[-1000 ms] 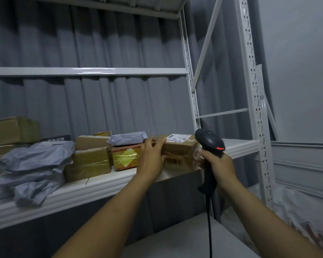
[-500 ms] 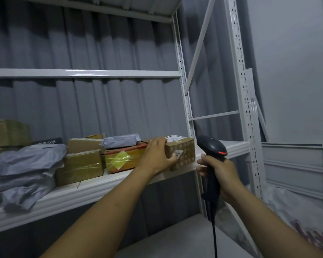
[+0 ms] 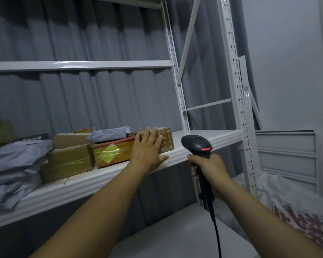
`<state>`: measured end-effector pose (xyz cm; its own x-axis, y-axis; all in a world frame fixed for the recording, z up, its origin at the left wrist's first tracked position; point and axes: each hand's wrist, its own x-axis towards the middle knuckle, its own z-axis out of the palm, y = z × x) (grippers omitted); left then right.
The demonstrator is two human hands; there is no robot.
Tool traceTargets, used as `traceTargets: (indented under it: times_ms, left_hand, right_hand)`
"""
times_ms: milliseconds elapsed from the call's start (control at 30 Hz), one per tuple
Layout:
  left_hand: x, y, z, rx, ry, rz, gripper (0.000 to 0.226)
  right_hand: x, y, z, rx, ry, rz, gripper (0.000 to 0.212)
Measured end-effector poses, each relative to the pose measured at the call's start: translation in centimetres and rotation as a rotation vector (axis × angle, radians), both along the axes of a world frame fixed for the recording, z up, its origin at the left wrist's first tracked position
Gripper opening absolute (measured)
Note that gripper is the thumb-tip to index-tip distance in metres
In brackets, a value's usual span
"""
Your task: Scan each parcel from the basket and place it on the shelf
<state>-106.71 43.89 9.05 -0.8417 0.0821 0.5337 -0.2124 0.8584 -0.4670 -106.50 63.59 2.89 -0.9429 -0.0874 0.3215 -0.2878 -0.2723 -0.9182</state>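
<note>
L hand (image 3: 147, 151) flat on parcel (image 3: 165, 139), shelf (image 3: 203, 146); R hand (image 3: 210, 167) grips scanner (image 3: 197, 146).

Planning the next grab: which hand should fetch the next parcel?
Probably left. The left hand lies flat against the shelved cardboard box, gripping nothing; the right hand grips the barcode scanner.

Brown cardboard parcels on the white metal shelf (image 3: 203, 144): five countable.
- One printed with small marks (image 3: 166, 139), nearest the shelf's right end.
- One with orange trim and a yellow diamond label (image 3: 112, 152).
- One wrapped in clear tape (image 3: 68, 162) at the front edge.
- One plain (image 3: 71, 139) behind it.
- One at the left edge (image 3: 0, 130).

A further box corner (image 3: 84, 130) at the back is partly hidden.

Grey plastic mailer bags: one small (image 3: 110, 133) atop the boxes; a heap (image 3: 15, 164) at the left, number unclear.

Black handheld barcode scanner (image 3: 198, 146): one.

Hands: two.
</note>
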Motion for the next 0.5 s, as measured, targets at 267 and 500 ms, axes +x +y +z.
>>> traceTargets:
  times_ms: [267,500]
  left_hand:
    - [-0.3,-0.7,-0.3,0.125,-0.054,0.092,0.084]
    - [6.7,0.3,-3.1,0.286,-0.041,-0.061,0.071]
  right_hand:
    - [0.4,0.1,-0.5,0.060,-0.009,0.015,0.012]
    - [7.6,0.7,-1.5,0.104,-0.061,0.073,0.012]
